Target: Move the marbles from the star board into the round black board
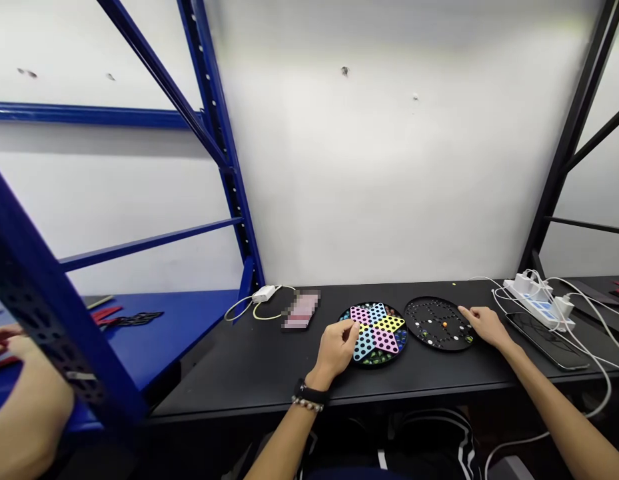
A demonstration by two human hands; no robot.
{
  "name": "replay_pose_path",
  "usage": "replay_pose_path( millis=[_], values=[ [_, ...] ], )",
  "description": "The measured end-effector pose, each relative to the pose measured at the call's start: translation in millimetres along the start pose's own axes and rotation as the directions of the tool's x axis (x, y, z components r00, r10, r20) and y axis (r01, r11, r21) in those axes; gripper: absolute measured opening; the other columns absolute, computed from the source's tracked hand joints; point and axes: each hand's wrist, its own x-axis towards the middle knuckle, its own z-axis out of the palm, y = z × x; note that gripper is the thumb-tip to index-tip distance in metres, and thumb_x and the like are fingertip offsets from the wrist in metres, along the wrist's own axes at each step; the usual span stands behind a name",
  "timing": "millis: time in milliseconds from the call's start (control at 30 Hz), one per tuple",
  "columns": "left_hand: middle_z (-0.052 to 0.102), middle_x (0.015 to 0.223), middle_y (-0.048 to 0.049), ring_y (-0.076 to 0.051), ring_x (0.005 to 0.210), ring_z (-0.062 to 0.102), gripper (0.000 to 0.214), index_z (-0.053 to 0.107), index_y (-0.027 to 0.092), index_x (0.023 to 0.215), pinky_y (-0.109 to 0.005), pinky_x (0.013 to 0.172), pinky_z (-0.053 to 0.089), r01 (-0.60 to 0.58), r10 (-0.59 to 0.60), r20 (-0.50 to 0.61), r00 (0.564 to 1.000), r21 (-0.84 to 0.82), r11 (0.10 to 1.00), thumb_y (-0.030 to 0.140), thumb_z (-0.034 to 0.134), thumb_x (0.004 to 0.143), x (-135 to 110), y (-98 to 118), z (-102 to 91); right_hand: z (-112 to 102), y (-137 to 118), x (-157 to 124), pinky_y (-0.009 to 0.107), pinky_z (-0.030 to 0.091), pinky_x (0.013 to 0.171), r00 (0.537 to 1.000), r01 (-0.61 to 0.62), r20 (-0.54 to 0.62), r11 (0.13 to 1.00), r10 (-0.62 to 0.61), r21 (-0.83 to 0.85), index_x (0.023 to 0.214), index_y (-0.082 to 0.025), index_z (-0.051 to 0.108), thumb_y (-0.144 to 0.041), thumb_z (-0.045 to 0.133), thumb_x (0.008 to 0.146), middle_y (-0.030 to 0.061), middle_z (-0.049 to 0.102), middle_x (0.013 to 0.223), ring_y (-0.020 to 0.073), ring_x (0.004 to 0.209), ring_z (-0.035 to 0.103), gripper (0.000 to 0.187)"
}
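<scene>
A Chinese checkers board (373,328) with a pink, blue and yellow star full of holes lies on the black table. Marbles show around the star, inside its round black rim. My left hand (336,343) rests over the board's left side, its fingers curled together; whatever they may hold is hidden. Beside it to the right lies a round black tray (434,337) with small holes and several scattered marbles, one of them an orange marble (444,325). My right hand (482,325) is closed at the tray's right rim, with the fingertips against the edge.
A phone (302,311) and a white adapter (264,293) with a cable lie to the left. On the right are a power strip (539,303), a dark tablet (546,340) and loose white cables. Another person's arm (34,400) reaches over the blue table (154,347) beyond a blue post.
</scene>
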Motion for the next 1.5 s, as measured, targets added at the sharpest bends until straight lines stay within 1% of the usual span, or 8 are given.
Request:
replay_pose_path(
  millis=[100, 300, 600, 967, 1067, 1133, 1267, 1500],
  values=[
    [0.042, 0.054, 0.0034, -0.011, 0.052, 0.037, 0.045, 0.043, 0.019, 0.055, -0.025, 0.055, 0.028, 0.003, -0.003, 0.012, 1.0, -0.003, 1.0, 0.042, 0.04, 0.093, 0.0, -0.5, 0.1, -4.9, -7.3, -10.1, 0.026, 0.032, 0.056, 0.997, 0.032, -0.075, 0.995, -0.025, 0.097, 0.056, -0.021, 0.041, -0.07, 0.032, 0.092, 0.0008, 0.053, 0.056, 0.0152, 0.055, 0.049, 0.06],
    [0.044, 0.055, 0.0024, -0.011, 0.053, 0.038, 0.044, 0.046, 0.019, 0.056, -0.025, 0.055, 0.029, 0.01, -0.01, 0.021, 1.0, 0.001, 1.0, 0.042, 0.039, 0.093, 0.5, -0.3, 0.1, -2.7, -34.9, -34.1, 0.027, 0.029, 0.056, 0.987, 0.143, 0.09, 0.984, -0.134, -0.11, 0.063, -0.022, 0.051, -0.058, 0.047, 0.091, 0.003, 0.062, 0.063, 0.0187, 0.06, 0.057, 0.046],
    [0.04, 0.055, 0.0039, -0.011, 0.053, 0.036, 0.044, 0.042, 0.019, 0.057, -0.025, 0.055, 0.027, 0.01, -0.009, 0.03, 0.999, -0.022, 1.0, 0.042, 0.04, 0.094, -0.2, -0.4, 0.6, -1.6, -41.2, -27.4, 0.029, 0.037, 0.064, 0.955, 0.27, 0.199, 0.926, -0.222, -0.262, 0.067, -0.02, 0.063, -0.044, 0.041, 0.097, 0.0102, 0.069, 0.076, 0.024, 0.074, 0.066, 0.045],
    [0.033, 0.055, 0.0048, -0.011, 0.053, 0.031, 0.044, 0.034, 0.02, 0.055, -0.026, 0.054, 0.024, 0.003, -0.003, 0.016, 1.0, -0.02, 1.0, 0.042, 0.041, 0.093, 0.2, -3.1, 1.7, 2.5, -37.8, -13.4, 0.026, 0.032, 0.058, 0.921, 0.346, 0.244, 0.926, -0.305, -0.149, 0.067, -0.021, 0.057, -0.037, 0.044, 0.094, 0.0042, 0.059, 0.066, 0.0177, 0.063, 0.058, 0.034],
    [0.036, 0.055, 0.0043, -0.011, 0.054, 0.033, 0.043, 0.037, 0.02, 0.055, -0.026, 0.054, 0.026, 0.002, -0.002, 0.017, 1.0, -0.018, 1.0, 0.041, 0.041, 0.093, 0.1, -2.4, 1.3, 4.9, -32.3, -10.8, 0.026, 0.029, 0.055, 0.933, 0.308, 0.186, 0.951, -0.308, 0.027, 0.062, -0.021, 0.049, -0.043, 0.044, 0.094, -0.0001, 0.052, 0.058, 0.0137, 0.054, 0.047, 0.039],
    [0.037, 0.055, 0.004, -0.011, 0.053, 0.033, 0.044, 0.038, 0.02, 0.055, -0.025, 0.054, 0.026, -0.002, 0.003, 0.021, 1.0, -0.015, 1.0, 0.041, 0.04, 0.093, 0.1, -2.0, 1.2, 7.0, -34.6, -8.8, 0.026, 0.028, 0.054, 0.951, 0.284, 0.078, 0.945, -0.299, 0.159, 0.059, -0.021, 0.043, -0.049, 0.041, 0.094, -0.002, 0.048, 0.054, 0.0128, 0.052, 0.041, 0.044],
    [0.035, 0.055, 0.0044, -0.011, 0.053, 0.032, 0.044, 0.037, 0.02, 0.054, -0.025, 0.054, 0.025, -0.009, 0.009, 0.016, 1.0, -0.016, 1.0, 0.04, 0.041, 0.093, 0.2, -1.5, 1.4, 12.4, -63.2, -11.0, 0.026, 0.03, 0.056, 0.951, 0.308, -0.072, 0.911, -0.3, 0.275, 0.059, -0.022, 0.041, -0.054, 0.043, 0.092, -0.0028, 0.046, 0.054, 0.0127, 0.053, 0.04, 0.046],
    [0.034, 0.055, 0.0041, -0.011, 0.054, 0.032, 0.044, 0.036, 0.02, 0.055, -0.026, 0.054, 0.025, 0.014, -0.014, 0.014, 1.0, -0.012, 1.0, 0.042, 0.039, 0.093, 0.0, -1.1, 0.9, 32.2, -116.7, -26.3, 0.025, 0.027, 0.056, 0.917, 0.366, 0.135, 0.926, -0.375, 0.089, 0.072, -0.023, 0.045, -0.042, 0.043, 0.096, -0.0007, 0.058, 0.065, 0.0145, 0.059, 0.052, 0.031]
  ],
)
